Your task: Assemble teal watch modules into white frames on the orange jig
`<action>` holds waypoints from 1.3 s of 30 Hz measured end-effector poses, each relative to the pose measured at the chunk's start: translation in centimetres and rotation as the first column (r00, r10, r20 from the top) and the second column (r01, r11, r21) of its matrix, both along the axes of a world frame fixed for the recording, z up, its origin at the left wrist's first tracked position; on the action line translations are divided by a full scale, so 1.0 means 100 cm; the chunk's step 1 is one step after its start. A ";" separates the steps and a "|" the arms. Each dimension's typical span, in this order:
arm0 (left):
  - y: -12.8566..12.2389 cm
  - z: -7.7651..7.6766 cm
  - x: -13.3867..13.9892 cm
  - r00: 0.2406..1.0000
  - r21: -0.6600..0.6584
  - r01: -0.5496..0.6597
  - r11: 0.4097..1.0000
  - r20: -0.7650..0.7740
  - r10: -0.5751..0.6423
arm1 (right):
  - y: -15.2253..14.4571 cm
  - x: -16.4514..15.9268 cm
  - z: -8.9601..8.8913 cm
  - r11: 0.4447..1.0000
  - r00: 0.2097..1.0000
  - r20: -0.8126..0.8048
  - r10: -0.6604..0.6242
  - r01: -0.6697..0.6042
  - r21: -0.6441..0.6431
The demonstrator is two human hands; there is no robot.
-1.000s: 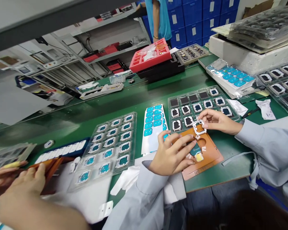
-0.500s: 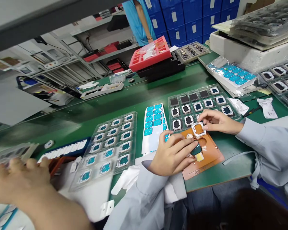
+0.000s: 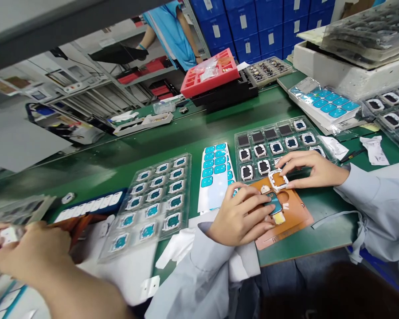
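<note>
My right hand [image 3: 314, 168] pinches a white rounded-square frame [image 3: 281, 189] between thumb and fingers, tilted over the upper part of an orange fixture plate [image 3: 295, 215]. The frame's middle is open and orange shows through it. My left hand [image 3: 241, 215] reaches over the plate's left side with fingers stretched out and spread. Some of its fingertips rest on a dark teal rounded piece [image 3: 275, 202] on the fixture. A yellowish square [image 3: 279, 218] shows just below that piece. Close to my left index finger is a small whitish part [image 3: 265, 189].
A clear tray [image 3: 252, 177] of frames and dark squares lies behind the fixture. Teal-sticker sheets [image 3: 206, 195] and another frame tray [image 3: 162, 239] are to the left. At far left, a co-worker's hands [image 3: 36, 248] hold a white part. A red tray [image 3: 193, 91] stands farther back.
The teal piece shows more from under my left fingers and looks flatter. My right hand keeps the frame in nearly the same place. The co-worker's hands now hold a white part.
</note>
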State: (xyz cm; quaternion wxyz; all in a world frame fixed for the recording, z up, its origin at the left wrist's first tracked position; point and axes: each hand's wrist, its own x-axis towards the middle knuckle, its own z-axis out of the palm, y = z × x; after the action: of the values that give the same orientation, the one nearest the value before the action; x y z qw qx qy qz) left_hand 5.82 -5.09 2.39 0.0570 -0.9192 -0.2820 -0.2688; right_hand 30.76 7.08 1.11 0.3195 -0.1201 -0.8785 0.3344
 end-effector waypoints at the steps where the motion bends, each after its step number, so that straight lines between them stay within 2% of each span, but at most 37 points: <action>1: 0.000 0.000 0.000 1.000 -0.005 -0.001 1.000 0.002 0.001 | -0.001 0.000 0.001 1.000 1.000 0.000 -0.010 0.010 0.020; 5: 0.000 -0.001 -0.001 1.000 -0.058 -0.031 0.998 0.004 0.031 | -0.003 0.001 0.003 0.995 1.000 -0.007 -0.030 0.030 0.096; 9: 0.000 -0.003 -0.001 0.999 -0.108 -0.018 0.994 0.044 0.022 | -0.004 0.000 0.003 0.994 0.999 -0.004 -0.051 0.051 0.102; 18: 0.000 -0.002 0.000 0.993 -0.087 0.007 0.996 0.117 0.004 | -0.011 -0.004 0.001 0.980 0.993 -0.052 -0.105 0.112 0.162; 22: -0.003 -0.002 -0.002 0.968 -0.032 -0.118 0.992 0.219 0.123 | -0.022 -0.010 0.001 0.972 0.991 -0.100 -0.088 0.107 0.207; 27: -0.005 -0.004 0.000 0.920 0.018 -0.303 0.953 0.266 0.287 | -0.039 -0.018 0.000 0.974 0.996 -0.082 -0.029 0.046 0.223; 33: -0.005 -0.002 0.008 0.911 -0.153 -0.309 0.939 0.237 0.338 | -0.043 -0.019 0.001 0.974 0.997 -0.071 -0.023 0.039 0.224; 39: -0.006 -0.003 0.008 0.910 -0.136 -0.341 0.930 0.201 0.364 | -0.044 -0.019 0.001 0.972 0.999 -0.044 -0.029 0.038 0.234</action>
State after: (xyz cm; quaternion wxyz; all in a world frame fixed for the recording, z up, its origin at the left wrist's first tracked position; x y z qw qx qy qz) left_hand 6.58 -5.73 2.13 0.0273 -0.8188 -0.4608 -0.3412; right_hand 28.86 2.69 1.20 0.3548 -0.0894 -0.9030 0.2253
